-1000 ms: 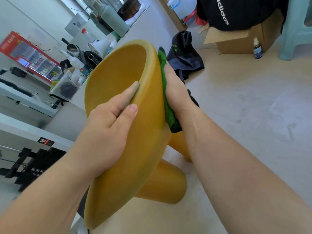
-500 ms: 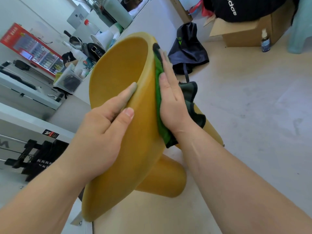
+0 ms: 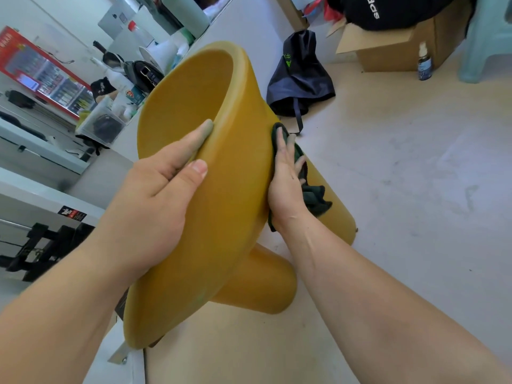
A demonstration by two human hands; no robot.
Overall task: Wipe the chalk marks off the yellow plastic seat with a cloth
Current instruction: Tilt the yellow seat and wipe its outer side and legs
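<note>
The yellow plastic seat (image 3: 232, 167) is tipped on its side in the middle of the view, hollow side facing left, its thick legs pointing down and right. My left hand (image 3: 158, 195) grips the seat's rim, thumb on the outer face and fingers inside the hollow. My right hand (image 3: 285, 178) lies flat with straight fingers against the seat's right face, pressing a dark green cloth (image 3: 313, 195) onto it. Most of the cloth is hidden under the palm; a bunched end hangs out on the right. No chalk marks show from this angle.
A dark bag (image 3: 299, 76) lies on the pale floor (image 3: 401, 176) behind the seat. A cardboard box (image 3: 393, 42) and a small spray bottle (image 3: 424, 63) stand at the back right. A cluttered counter (image 3: 130, 87) runs along the left.
My right hand has slid the cloth down the seat's right face, away from the top rim. The seat has tilted a little. My left hand keeps the same grip.
</note>
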